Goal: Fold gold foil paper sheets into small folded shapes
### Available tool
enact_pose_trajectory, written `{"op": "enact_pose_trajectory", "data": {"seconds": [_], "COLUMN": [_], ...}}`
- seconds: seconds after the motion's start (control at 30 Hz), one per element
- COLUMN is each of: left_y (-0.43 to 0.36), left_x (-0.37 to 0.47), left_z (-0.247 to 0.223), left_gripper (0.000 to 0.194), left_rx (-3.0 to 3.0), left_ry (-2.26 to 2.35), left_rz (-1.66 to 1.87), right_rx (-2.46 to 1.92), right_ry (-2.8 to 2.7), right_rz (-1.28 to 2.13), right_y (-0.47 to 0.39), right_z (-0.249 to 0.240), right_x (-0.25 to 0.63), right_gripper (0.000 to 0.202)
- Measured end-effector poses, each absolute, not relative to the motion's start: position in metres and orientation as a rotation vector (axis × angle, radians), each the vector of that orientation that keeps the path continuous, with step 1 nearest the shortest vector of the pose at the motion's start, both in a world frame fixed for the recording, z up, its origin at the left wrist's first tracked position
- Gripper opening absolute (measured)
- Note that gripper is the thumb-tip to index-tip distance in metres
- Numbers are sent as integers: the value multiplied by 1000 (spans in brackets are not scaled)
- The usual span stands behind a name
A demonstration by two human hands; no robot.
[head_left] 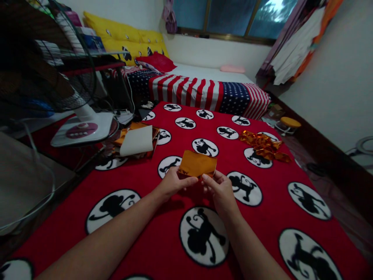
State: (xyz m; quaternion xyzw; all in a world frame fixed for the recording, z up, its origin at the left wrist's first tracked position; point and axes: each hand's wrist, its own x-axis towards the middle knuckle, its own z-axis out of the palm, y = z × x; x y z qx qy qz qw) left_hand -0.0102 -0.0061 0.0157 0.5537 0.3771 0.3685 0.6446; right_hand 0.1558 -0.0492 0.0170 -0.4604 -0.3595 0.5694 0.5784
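Note:
A shiny gold-orange sheet (198,163) is held up between both hands over the red cloth with monkey prints (271,194). My left hand (174,182) grips its lower left edge, thumb laid along the front and fingers behind. On the lower right edge, my right hand (218,187) pinches the sheet between thumb and fingers. The two thumb tips nearly meet at the bottom edge. To the left lies a stack of orange sheets (134,128) with a pale sheet (136,140) on top. Crumpled orange foil pieces (262,144) lie at the right.
A fan (83,130) stands at the left on its white base, beside cables. Behind the red cloth is a bed with a striped and starred cover (186,91). A yellow stool (290,122) and a cardboard box (276,111) stand at the right by the wall.

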Motion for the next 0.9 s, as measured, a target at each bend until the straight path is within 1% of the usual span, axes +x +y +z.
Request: {"op": "enact_pose_trajectory", "data": {"seconds": [0.1,0.2,0.33,0.43,0.7,0.9], "left_y": [-13,-16,-15,-14,-11,-4], "left_x": [-3,1,3,3,0,-7], "left_z": [20,22,20,20,19,19], "left_gripper": [36,31,25,27,30,33], "left_rx": [1232,1188,1167,1174,1201,1200], "left_ry": [935,964,947,985,1033,1069], "left_rz": [929,1000,1005,1016,1003,969], "right_rx": [-1088,-1108,-1156,-1144,-1080,-1097], "right_ry": [-835,-848,-966,-973,-829,-751], "right_rz": [1347,1333,1275,1266,1330,1282], "right_y": [-47,-47,-50,-52,-53,-52], "right_z": [15,15,17,17,6,5], "right_x": [150,144,136,134,140,149], "right_gripper": [25,27,31,31,20,19]}}
